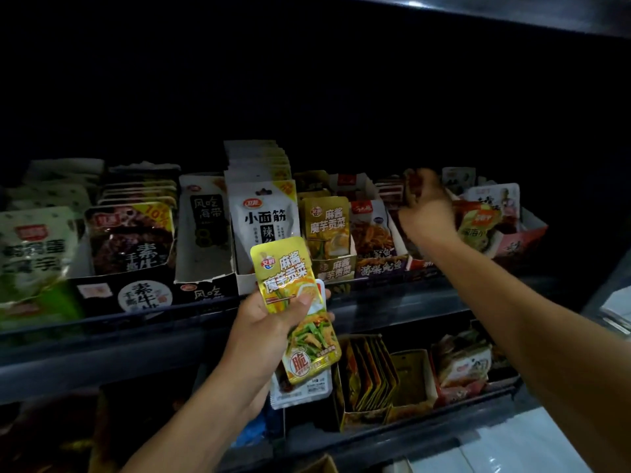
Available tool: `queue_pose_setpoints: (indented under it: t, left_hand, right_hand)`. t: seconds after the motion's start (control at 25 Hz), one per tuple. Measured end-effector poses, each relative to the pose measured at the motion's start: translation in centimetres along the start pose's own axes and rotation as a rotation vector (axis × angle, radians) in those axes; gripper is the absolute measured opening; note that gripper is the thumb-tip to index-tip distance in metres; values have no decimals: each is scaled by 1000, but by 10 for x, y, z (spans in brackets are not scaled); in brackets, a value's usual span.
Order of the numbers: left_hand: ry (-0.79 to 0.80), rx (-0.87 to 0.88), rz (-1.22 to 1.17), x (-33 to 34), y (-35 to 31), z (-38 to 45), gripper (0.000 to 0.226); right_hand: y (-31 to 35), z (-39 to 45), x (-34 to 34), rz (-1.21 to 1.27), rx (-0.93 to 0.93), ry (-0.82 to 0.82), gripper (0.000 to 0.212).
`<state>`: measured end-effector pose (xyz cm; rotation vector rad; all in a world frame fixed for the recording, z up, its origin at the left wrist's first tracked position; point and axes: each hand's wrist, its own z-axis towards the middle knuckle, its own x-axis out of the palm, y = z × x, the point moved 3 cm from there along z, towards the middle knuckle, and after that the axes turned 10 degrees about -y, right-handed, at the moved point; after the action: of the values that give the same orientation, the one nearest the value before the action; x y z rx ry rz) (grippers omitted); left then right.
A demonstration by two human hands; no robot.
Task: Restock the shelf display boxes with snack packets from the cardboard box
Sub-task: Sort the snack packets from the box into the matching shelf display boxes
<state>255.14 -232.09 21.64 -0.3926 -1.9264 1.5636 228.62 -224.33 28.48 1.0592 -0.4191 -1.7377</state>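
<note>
Gold foil packets (296, 308) sit fanned in the left hand (269, 322), thumb clamping them before the shelf's front edge (136, 331); their matching gold display box (333, 264) stands just right, so feed them upright there. Right hand (425, 208) reaches over a box further right, fingers curled, seemingly pinching something dark and blurred.

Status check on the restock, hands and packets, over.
Left hand grips gold snack packets below the upper shelf. Right hand, blurred, reaching into a display box; grip unclear. Nothing blocking.
</note>
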Motion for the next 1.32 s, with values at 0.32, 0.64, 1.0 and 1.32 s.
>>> queue_pose_setpoints:
  t: [0.32, 0.64, 1.0, 1.32]
  left_hand:
    - [-76, 125, 159, -55, -4, -50, 48]
    - [-86, -103, -103, -93, -4, -63, 31]
    - [-186, -98, -222, -116, -18, -52, 30]
    - [-236, -11, -61, -116, -21, -50, 23]
  right_hand:
    - [91, -218, -20, 611, 302, 831, 16]
    - [104, -206, -23, 548, 539, 569, 8]
    - [76, -71, 5, 236, 97, 124, 7]
    - [103, -149, -1, 238, -112, 195, 22]
